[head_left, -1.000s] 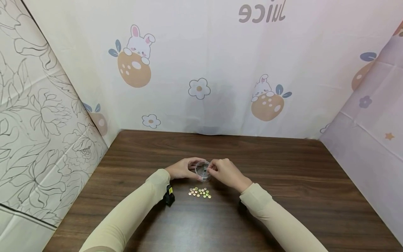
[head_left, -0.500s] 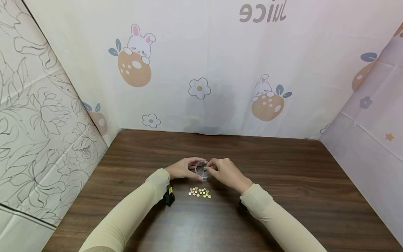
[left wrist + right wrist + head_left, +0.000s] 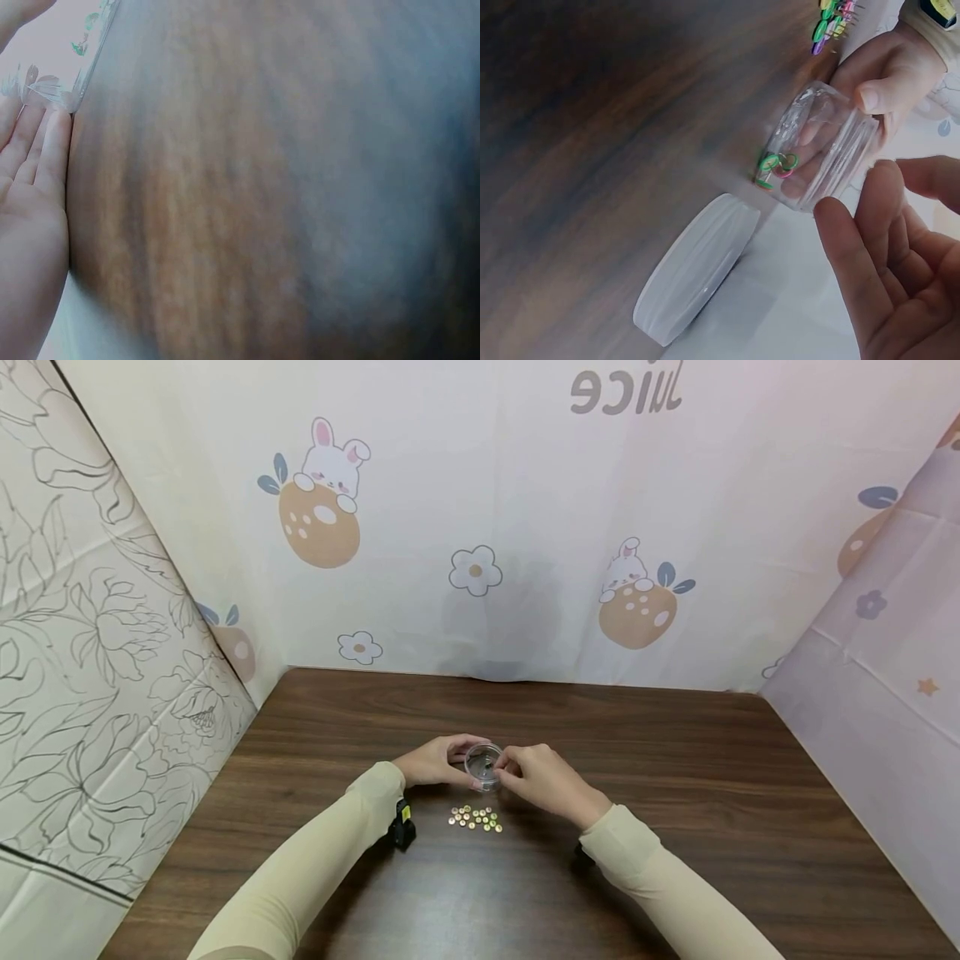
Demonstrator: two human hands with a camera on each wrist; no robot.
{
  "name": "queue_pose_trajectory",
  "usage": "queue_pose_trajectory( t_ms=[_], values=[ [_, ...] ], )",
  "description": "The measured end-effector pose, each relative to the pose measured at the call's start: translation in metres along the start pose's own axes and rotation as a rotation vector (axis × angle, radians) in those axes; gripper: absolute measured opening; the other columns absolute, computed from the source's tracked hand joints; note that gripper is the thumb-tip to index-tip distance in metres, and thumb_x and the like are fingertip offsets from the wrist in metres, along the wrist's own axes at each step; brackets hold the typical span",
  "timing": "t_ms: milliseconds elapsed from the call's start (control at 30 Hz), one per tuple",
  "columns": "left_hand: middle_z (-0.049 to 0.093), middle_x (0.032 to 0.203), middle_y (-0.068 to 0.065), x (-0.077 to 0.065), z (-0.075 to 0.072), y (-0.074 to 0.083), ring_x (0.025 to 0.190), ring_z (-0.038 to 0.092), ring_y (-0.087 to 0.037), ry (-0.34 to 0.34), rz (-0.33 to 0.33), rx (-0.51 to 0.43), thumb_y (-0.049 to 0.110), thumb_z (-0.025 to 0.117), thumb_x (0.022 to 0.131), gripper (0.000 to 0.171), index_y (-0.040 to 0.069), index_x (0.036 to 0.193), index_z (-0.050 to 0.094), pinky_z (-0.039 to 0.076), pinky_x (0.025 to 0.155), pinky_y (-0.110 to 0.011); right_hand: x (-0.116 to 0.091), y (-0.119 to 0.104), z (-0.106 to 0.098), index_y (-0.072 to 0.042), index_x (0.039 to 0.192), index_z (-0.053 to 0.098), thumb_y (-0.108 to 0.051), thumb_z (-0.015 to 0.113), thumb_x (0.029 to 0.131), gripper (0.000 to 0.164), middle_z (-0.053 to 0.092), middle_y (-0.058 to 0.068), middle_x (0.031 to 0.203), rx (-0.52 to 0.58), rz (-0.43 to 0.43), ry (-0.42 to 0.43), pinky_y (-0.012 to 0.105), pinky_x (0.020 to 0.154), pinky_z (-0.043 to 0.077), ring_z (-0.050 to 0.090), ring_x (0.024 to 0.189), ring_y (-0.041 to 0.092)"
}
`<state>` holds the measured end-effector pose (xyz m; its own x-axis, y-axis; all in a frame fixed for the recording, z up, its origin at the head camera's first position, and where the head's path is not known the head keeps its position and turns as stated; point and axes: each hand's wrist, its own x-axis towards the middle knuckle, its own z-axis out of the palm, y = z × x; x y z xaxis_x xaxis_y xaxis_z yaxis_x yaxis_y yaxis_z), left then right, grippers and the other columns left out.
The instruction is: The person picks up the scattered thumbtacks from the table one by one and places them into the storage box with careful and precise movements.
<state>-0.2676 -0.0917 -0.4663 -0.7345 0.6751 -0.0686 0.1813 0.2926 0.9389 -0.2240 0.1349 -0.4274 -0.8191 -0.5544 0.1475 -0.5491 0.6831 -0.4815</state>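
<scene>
My left hand (image 3: pixel 433 762) holds a small clear plastic jar (image 3: pixel 482 763) on the table, thumb and fingers on either side of it. Several thumbtacks (image 3: pixel 778 163) with green and pink rims lie inside, as the right wrist view shows. My right hand (image 3: pixel 542 777) is at the jar's right edge, fingers loosely bent. In the right wrist view its fingertips (image 3: pixel 834 214) are just outside the jar's mouth, and nothing shows between them. A loose group of thumbtacks (image 3: pixel 476 818) with gold undersides lies on the table in front of the jar, thin points sticking up.
A clear ribbed lid (image 3: pixel 697 270) is on the table beside the jar, in the right wrist view; my right hand covers that spot in the head view. The brown wooden table (image 3: pixel 697 827) runs back to a printed curtain (image 3: pixel 547 510), with more patterned cloth on both sides.
My right hand was reaching with its fingertips over the jar's mouth and has drawn back slightly to the right and nearer me. The left hand and the jar have stayed in place.
</scene>
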Motion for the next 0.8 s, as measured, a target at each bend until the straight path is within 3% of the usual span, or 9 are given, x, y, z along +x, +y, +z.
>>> queue_pose_trajectory(
  t_ms=[267, 500, 800],
  values=[
    [0.051, 0.134, -0.007, -0.001, 0.000, 0.000, 0.120, 0.046, -0.021, -0.004, 0.012, -0.015, 0.019, 0.077, 0.077, 0.072, 0.013, 0.139, 0.042, 0.040, 0.102, -0.045, -0.007, -0.002, 0.002, -0.018, 0.084, 0.067, -0.021, 0.063, 0.088, 0.006, 0.061, -0.013, 0.067, -0.073, -0.066, -0.056, 0.022, 0.054, 0.048, 0.050, 0.057, -0.002],
    [0.050, 0.135, -0.007, -0.002, 0.000, 0.001, 0.121, 0.046, -0.021, -0.004, 0.004, -0.016, 0.019, 0.078, 0.076, 0.072, 0.015, 0.139, 0.042, 0.040, 0.103, -0.045, -0.014, -0.005, 0.003, -0.014, 0.083, 0.067, -0.014, 0.064, 0.087, 0.005, 0.058, -0.012, 0.063, -0.030, -0.117, -0.120, 0.022, 0.049, 0.046, 0.047, 0.052, -0.001],
    [0.050, 0.134, -0.005, -0.002, 0.001, 0.001, 0.122, 0.045, -0.021, 0.006, 0.006, -0.010, 0.018, 0.078, 0.076, 0.071, 0.016, 0.138, 0.044, 0.037, 0.105, -0.045, -0.023, -0.007, 0.011, -0.018, 0.076, 0.063, -0.012, 0.062, 0.085, 0.010, 0.051, -0.012, 0.056, -0.040, -0.134, -0.206, 0.018, 0.047, 0.041, 0.041, 0.047, -0.003]
  ],
)
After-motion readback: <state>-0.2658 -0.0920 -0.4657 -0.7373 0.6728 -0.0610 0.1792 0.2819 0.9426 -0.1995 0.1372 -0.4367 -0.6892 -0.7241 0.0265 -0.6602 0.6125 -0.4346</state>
